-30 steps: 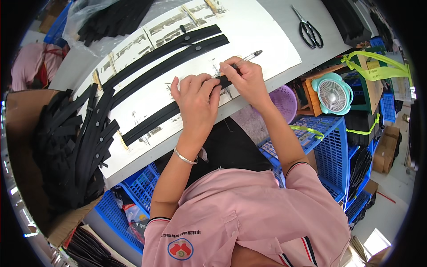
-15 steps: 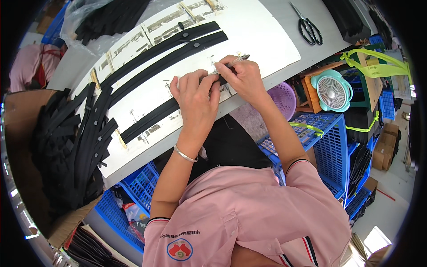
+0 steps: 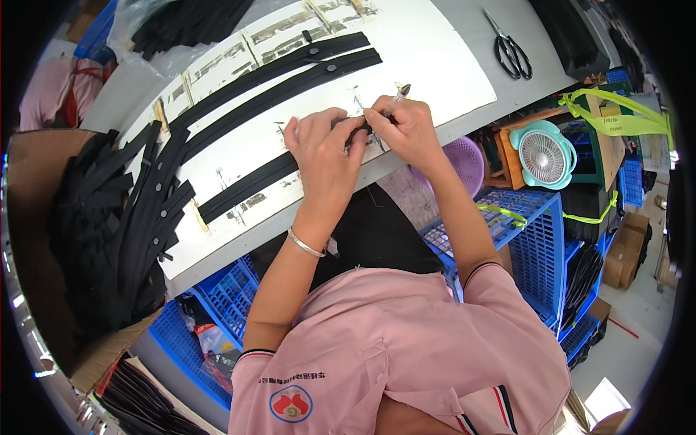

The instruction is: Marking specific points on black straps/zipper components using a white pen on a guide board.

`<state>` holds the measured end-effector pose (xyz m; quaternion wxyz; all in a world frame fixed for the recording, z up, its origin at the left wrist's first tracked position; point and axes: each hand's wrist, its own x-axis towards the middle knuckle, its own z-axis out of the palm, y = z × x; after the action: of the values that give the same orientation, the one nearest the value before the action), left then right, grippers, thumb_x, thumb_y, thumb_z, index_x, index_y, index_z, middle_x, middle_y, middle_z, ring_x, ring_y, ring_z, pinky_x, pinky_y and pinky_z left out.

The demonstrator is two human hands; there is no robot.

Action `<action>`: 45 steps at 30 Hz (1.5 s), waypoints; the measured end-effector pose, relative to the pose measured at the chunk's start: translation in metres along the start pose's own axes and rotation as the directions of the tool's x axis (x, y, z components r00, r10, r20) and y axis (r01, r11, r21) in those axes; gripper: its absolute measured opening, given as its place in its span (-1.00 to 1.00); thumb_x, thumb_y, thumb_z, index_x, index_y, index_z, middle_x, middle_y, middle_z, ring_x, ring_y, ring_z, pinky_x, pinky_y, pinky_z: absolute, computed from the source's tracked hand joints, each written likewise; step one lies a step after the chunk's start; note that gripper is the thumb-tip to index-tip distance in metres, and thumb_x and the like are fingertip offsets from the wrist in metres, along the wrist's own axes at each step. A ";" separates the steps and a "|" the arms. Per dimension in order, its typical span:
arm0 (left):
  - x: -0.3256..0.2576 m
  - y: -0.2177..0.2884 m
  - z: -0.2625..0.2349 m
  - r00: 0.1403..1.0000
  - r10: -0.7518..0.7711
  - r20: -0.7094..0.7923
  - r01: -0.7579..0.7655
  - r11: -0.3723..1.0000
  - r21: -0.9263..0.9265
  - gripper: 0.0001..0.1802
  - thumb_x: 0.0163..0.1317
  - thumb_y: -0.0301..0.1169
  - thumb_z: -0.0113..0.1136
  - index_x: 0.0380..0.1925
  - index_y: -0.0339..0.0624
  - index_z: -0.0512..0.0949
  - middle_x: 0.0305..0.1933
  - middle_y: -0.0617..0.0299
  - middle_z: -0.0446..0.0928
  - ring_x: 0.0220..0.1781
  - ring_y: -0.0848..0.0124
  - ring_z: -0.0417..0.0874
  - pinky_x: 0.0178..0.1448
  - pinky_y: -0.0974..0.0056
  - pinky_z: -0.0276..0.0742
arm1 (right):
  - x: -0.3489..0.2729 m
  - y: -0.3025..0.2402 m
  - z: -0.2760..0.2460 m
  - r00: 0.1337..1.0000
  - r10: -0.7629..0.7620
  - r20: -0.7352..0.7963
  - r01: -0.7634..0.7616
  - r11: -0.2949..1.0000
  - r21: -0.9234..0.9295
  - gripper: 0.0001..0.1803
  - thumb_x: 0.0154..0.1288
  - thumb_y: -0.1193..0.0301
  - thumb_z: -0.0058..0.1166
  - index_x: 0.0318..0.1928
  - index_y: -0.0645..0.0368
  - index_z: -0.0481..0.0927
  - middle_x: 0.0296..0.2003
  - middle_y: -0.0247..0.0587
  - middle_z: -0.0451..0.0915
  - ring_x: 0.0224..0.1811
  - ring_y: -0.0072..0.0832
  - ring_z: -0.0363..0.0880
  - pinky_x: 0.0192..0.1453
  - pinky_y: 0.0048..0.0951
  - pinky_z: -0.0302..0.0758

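Note:
My left hand [image 3: 324,145] is closed on the right-hand end of a black zipper strip [image 3: 250,190] that lies along the near side of a white board [image 3: 442,80]. Tucked in my right hand [image 3: 407,132] is a clear pen [image 3: 400,94], its end sticking up past the fingers. The right fingertips meet the left ones at the strip's end, and they hide what lies between them. Farther back on the board, two more black zipper strips [image 3: 283,96] lie side by side, each with a small grey fitting.
Black-handled scissors [image 3: 512,54] lie right of the board. At the left, a cardboard box [image 3: 32,188] stands beside a heap of black strips [image 3: 101,232]. A purple basket [image 3: 464,165], a turquoise fan [image 3: 544,154] and blue crates [image 3: 533,246] are at the right.
Both hands stay at the strip's end, and the right fingers have shifted slightly against the left ones. The pen is tilted a little differently. The whole view has shifted slightly.

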<state>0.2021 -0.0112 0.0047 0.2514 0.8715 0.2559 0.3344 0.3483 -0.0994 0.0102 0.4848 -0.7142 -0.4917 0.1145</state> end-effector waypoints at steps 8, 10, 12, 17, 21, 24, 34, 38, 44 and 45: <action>-0.007 -0.005 -0.006 1.000 0.018 -0.020 -0.018 1.000 0.017 -0.72 0.11 -0.38 0.46 -0.13 -0.05 0.74 0.01 0.25 0.59 0.15 0.22 0.55 0.53 -0.22 0.07 | -0.001 0.003 0.000 0.999 0.045 0.029 -0.046 0.999 0.030 -0.78 0.38 0.39 0.21 -0.38 0.28 0.67 -0.57 -0.22 0.61 -0.52 -0.55 0.58 -0.39 -0.44 0.45; -0.010 0.003 -0.021 1.000 0.001 -0.024 -0.002 1.000 -0.028 -0.65 0.16 -0.33 0.46 -0.01 -0.02 0.74 0.15 0.22 0.60 0.26 0.22 0.55 0.59 -0.19 0.00 | -0.005 0.007 -0.008 0.994 0.101 0.040 -0.106 0.984 0.143 -0.76 0.46 0.41 0.16 -0.34 0.31 0.70 -0.48 -0.34 0.67 -0.43 -0.68 0.58 -0.35 -0.55 0.44; -0.023 -0.005 -0.045 0.999 -0.026 -0.028 0.026 1.000 0.005 -0.60 0.18 -0.34 0.45 0.06 -0.02 0.71 0.24 0.18 0.57 0.35 0.21 0.51 0.64 -0.21 -0.07 | -0.007 0.003 -0.002 0.999 0.039 -0.001 -0.037 0.976 0.214 -0.81 0.50 0.42 0.15 -0.23 0.29 0.70 -0.47 -0.39 0.63 -0.42 -0.69 0.53 -0.33 -0.59 0.42; -0.060 -0.083 -0.130 0.964 -0.159 -0.212 0.220 0.926 0.307 -0.54 0.19 -0.58 0.21 0.12 -0.07 0.67 0.28 0.15 0.56 0.43 0.13 0.47 0.62 -0.29 -0.06 | -0.003 -0.009 0.006 0.995 0.091 -0.044 -0.087 0.993 0.075 -0.78 0.38 0.32 0.35 -0.11 0.17 0.66 -0.54 -0.40 0.51 -0.52 -0.70 0.39 -0.42 -0.58 0.35; -0.081 -0.138 -0.189 0.939 -0.265 -0.220 0.340 0.812 0.474 -0.48 0.21 -0.61 0.14 0.20 -0.08 0.65 0.28 0.15 0.58 0.37 0.14 0.50 0.61 -0.13 0.05 | 0.008 -0.016 0.018 0.971 -0.234 0.047 0.233 0.885 -0.404 -0.57 0.24 0.14 0.47 -0.07 0.08 0.58 -0.58 -0.40 0.50 -0.58 -0.55 0.48 -0.49 -0.49 0.39; -0.081 -0.150 -0.204 0.948 -0.248 -0.198 0.316 0.777 0.545 -0.54 0.30 -0.55 0.18 0.20 -0.08 0.65 0.26 0.17 0.60 0.34 0.17 0.51 0.57 -0.05 0.09 | 0.019 -0.016 0.031 0.976 -0.217 0.019 0.197 0.843 -0.501 -0.49 0.18 0.05 0.50 -0.02 0.05 0.61 -0.58 -0.35 0.53 -0.59 -0.56 0.44 -0.46 -0.52 0.40; -0.049 -0.157 -0.203 0.967 -0.137 -0.214 0.239 0.775 0.584 -0.82 0.41 -0.37 0.26 -0.05 -0.03 0.73 0.07 0.31 0.70 0.20 0.31 0.62 0.54 0.02 0.15 | 0.037 -0.011 0.040 0.962 -0.080 -0.263 0.006 0.962 -0.274 -0.67 0.32 0.33 0.40 0.00 0.07 0.56 -0.43 -0.31 0.62 -0.46 -0.43 0.60 -0.39 -0.41 0.50; -0.038 -0.104 -0.148 0.991 -0.009 -0.133 0.075 0.862 0.501 -0.79 0.37 -0.38 0.30 -0.02 0.04 0.69 0.07 0.34 0.69 0.23 0.39 0.63 0.60 -0.02 0.09 | 0.001 -0.033 0.045 0.944 -0.145 -0.297 0.068 0.965 -0.255 -0.67 0.30 0.41 0.39 0.02 0.09 0.59 -0.34 -0.28 0.68 -0.38 -0.35 0.66 -0.30 -0.37 0.56; -0.043 -0.043 -0.071 0.992 -0.007 0.127 -0.020 0.978 0.209 -0.57 0.33 -0.41 0.34 0.22 -0.01 0.64 0.30 0.21 0.62 0.43 0.24 0.53 0.68 -0.13 -0.10 | -0.044 -0.053 0.066 0.909 -0.415 -0.036 0.392 0.881 -0.267 -0.51 0.20 0.36 0.43 0.12 0.15 0.57 0.18 -0.13 0.68 0.28 -0.15 0.60 0.28 -0.13 0.50; -0.044 -0.037 -0.069 0.992 -0.011 0.127 -0.015 0.978 0.208 -0.57 0.33 -0.41 0.34 0.22 -0.01 0.64 0.30 0.21 0.62 0.43 0.24 0.53 0.68 -0.13 -0.10 | -0.049 -0.047 0.064 0.927 -0.376 0.010 0.358 0.874 -0.328 -0.50 0.21 0.33 0.42 0.13 0.15 0.56 0.21 -0.13 0.66 0.33 -0.15 0.57 0.36 -0.09 0.45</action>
<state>0.1141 0.0076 0.0070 0.1740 0.9129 0.2722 0.2496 0.2551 -0.0995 0.0006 0.3868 -0.6806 -0.6169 -0.0810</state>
